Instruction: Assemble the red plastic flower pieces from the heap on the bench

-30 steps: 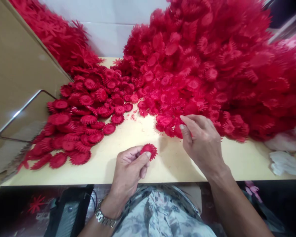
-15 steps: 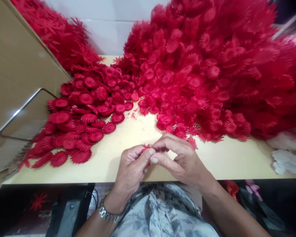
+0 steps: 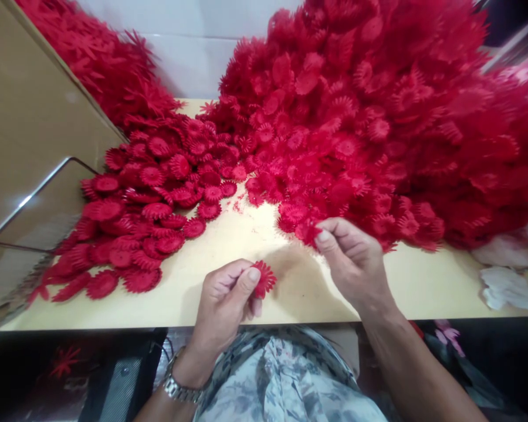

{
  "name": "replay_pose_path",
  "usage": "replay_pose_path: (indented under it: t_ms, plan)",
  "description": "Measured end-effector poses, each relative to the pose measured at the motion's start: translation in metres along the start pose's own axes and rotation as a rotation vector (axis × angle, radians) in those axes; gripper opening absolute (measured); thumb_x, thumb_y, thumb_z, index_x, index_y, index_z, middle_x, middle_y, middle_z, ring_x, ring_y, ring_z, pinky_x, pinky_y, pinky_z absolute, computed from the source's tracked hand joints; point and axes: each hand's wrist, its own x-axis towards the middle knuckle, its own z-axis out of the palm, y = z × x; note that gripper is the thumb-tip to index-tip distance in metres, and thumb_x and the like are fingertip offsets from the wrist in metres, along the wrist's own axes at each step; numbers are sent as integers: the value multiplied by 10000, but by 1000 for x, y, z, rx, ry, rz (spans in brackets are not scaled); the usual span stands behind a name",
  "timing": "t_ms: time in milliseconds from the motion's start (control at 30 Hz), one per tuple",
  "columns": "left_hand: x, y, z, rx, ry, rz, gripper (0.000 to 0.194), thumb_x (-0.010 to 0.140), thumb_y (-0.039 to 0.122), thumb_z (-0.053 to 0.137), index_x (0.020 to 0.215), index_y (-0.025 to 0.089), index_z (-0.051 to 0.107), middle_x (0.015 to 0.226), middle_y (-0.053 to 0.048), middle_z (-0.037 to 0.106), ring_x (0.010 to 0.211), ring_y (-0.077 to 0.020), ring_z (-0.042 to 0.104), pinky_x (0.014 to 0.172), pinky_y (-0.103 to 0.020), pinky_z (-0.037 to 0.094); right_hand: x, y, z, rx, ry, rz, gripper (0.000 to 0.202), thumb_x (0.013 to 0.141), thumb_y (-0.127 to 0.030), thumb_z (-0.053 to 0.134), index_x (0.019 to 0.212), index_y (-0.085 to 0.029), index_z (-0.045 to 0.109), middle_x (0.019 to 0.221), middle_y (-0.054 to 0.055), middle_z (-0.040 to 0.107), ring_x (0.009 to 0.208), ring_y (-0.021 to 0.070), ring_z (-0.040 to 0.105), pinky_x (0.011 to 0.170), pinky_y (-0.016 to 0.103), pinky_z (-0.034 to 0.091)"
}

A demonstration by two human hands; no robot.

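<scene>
Between the thumb and fingers of my left hand (image 3: 231,293) is a red petalled disc (image 3: 264,279), held above the pale table near its front edge. My right hand (image 3: 354,258) pinches a red piece (image 3: 311,233) at the lower edge of the big right-hand heap of red petalled pieces (image 3: 343,140). The two hands are apart. To the left lies a looser pile of round, fringed red discs (image 3: 154,211).
A tan board (image 3: 48,88) with a bent metal wire handle (image 3: 30,196) stands at the left. Star-shaped red pieces (image 3: 97,58) lie behind it. A crumpled white wad (image 3: 510,288) rests at the right of the pale table (image 3: 185,302).
My right hand has parted from my left and moved right and up to the heap's edge. My left hand has shifted slightly left, and its red disc shows more fully.
</scene>
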Motion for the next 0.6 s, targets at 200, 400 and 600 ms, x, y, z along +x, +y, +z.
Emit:
replay_pose_path:
  t_ms: [200,400,600]
  plan:
    - [7,9,10,-34,44,-28,163,727,247,625,859,151,612,530,24,582,355,-93,502,345,-184,379,-1,-2,5,161,-224,100,223,841,-374,529,759,-168,554,621,-22,488,561,86,441,512,203,371]
    - [10,7,20,25,15,16,161,717,296,652,725,163,561,457,53,519,330,-68,451,325,-155,343,-6,2,12,220,-291,122,264,847,-404,521,750,-159,546,621,-26,494,562,78,449,526,198,378]
    - [11,5,21,160,120,62,172,734,271,644,652,170,533,451,73,475,331,-27,378,334,-124,295,-13,1,10,339,-312,171,219,823,-392,565,861,-176,579,724,0,581,664,100,536,617,214,447]
